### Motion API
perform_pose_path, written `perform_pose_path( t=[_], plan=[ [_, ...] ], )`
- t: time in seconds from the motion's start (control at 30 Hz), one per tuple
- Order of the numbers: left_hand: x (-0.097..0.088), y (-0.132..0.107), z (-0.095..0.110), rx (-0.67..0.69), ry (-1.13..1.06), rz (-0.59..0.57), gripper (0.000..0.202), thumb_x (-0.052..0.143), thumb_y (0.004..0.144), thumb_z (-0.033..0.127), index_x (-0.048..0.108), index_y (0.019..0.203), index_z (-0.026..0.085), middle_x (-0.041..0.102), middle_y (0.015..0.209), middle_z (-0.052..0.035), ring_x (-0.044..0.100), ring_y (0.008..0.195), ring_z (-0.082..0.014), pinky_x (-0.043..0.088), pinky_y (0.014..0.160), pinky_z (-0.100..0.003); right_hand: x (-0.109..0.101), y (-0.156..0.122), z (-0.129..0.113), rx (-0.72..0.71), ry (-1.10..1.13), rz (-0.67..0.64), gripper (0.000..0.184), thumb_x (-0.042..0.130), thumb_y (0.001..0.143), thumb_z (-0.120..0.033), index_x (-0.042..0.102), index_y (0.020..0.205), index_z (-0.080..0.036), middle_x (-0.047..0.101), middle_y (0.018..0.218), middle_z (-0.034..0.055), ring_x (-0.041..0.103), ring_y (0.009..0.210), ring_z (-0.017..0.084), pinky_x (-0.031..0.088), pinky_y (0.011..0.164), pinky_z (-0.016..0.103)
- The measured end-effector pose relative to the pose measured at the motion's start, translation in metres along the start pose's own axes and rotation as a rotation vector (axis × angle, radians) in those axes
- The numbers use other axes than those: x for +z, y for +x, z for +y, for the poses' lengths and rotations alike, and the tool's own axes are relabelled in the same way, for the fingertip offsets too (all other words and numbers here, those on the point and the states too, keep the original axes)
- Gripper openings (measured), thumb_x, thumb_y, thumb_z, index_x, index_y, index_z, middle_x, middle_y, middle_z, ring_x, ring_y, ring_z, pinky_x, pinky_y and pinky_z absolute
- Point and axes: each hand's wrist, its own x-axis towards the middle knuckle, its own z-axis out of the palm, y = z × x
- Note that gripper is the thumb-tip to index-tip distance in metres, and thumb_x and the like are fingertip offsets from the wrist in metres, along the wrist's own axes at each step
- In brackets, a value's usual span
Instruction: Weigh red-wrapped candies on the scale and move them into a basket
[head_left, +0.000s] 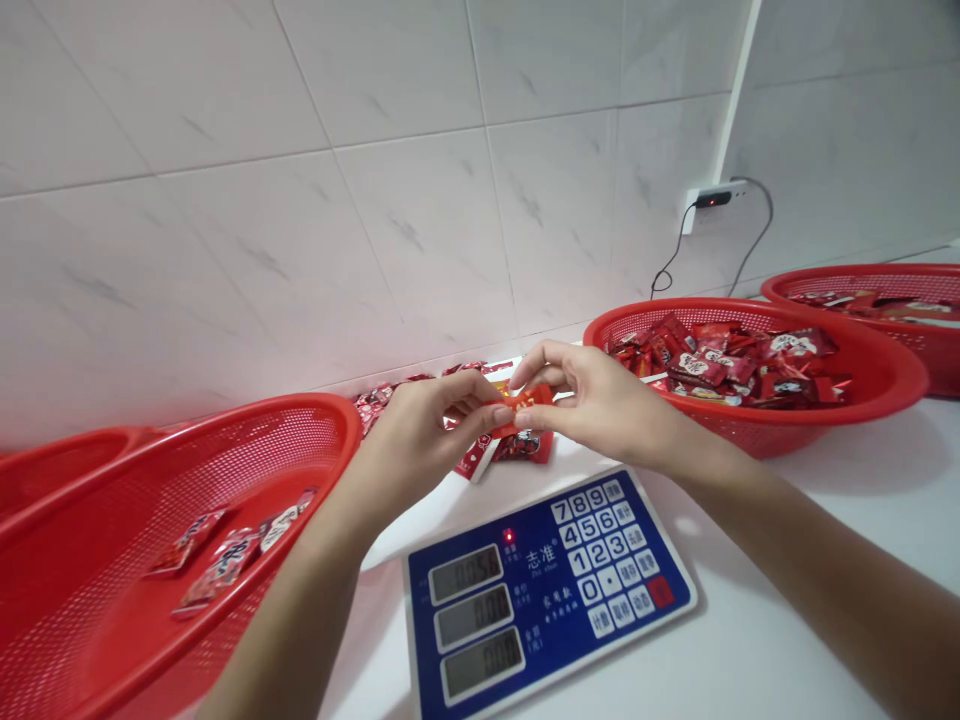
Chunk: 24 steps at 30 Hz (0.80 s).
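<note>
Here we go: the left hand [420, 445] and right hand [600, 405] pinch a small red sweet packet [529, 398] between their fingertips, long axis running sideways across them, with a blue digital scale [547, 590] right below the fingers.
</note>
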Motion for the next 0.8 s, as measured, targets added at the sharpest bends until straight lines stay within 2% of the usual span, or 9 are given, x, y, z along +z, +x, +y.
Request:
perform_pose_path(
  t=[0.1, 0.23, 0.5, 0.8],
  plan=[
    [0.0003, 0.0002, 0.0011, -0.013, 0.005, 0.005, 0.027, 0.065, 0.091, 0.043, 0.072, 0.082, 0.019, 0.074, 0.078, -0.0047, 0.067, 0.072, -0.0186, 0.049, 0.066, -0.030, -0.0015, -0.0016, -0.0029, 0.047, -0.003, -0.051, 0.017, 0.072, 0.087, -0.015, 0.063, 0.101, -0.019, 0.077, 0.096, 0.0047, 0.072, 0.084, 0.016, 0.053, 0.072, 0.027],
    [-0.0006, -0.0012, 0.0021, -0.023, 0.022, -0.004, 0.028, 0.065, 0.091, 0.044, 0.073, 0.083, 0.018, 0.075, 0.077, -0.0048, 0.067, 0.070, -0.0183, 0.049, 0.065, -0.029, -0.0030, -0.0014, -0.0050, 0.061, -0.019, -0.058, 0.016, 0.070, 0.088, -0.013, 0.061, 0.100, -0.019, 0.079, 0.093, 0.0052, 0.072, 0.079, 0.015, 0.051, 0.065, 0.025],
    [0.0003, -0.0019, 0.0054, 0.044, 0.085, 0.021, 0.029, 0.064, 0.092, 0.043, 0.070, 0.077, 0.019, 0.072, 0.070, -0.0019, 0.063, 0.063, -0.0162, 0.044, 0.061, -0.027, -0.0039, -0.0021, -0.0045, 0.093, -0.021, -0.019, 0.022, 0.070, 0.088, -0.012, 0.053, 0.098, -0.020, 0.074, 0.076, 0.0012, 0.071, 0.071, 0.016, 0.049, 0.062, 0.024],
    [-0.0003, -0.0012, 0.0086, 0.072, 0.084, 0.051, 0.025, 0.065, 0.091, 0.038, 0.071, 0.075, 0.020, 0.072, 0.069, -0.0010, 0.062, 0.063, -0.0151, 0.044, 0.061, -0.027, -0.0035, 0.0002, -0.0016, 0.056, 0.073, -0.036, 0.028, 0.071, 0.088, -0.009, 0.047, 0.098, -0.021, 0.073, 0.075, -0.0013, 0.069, 0.067, 0.013, 0.047, 0.057, 0.020]
  ],
)
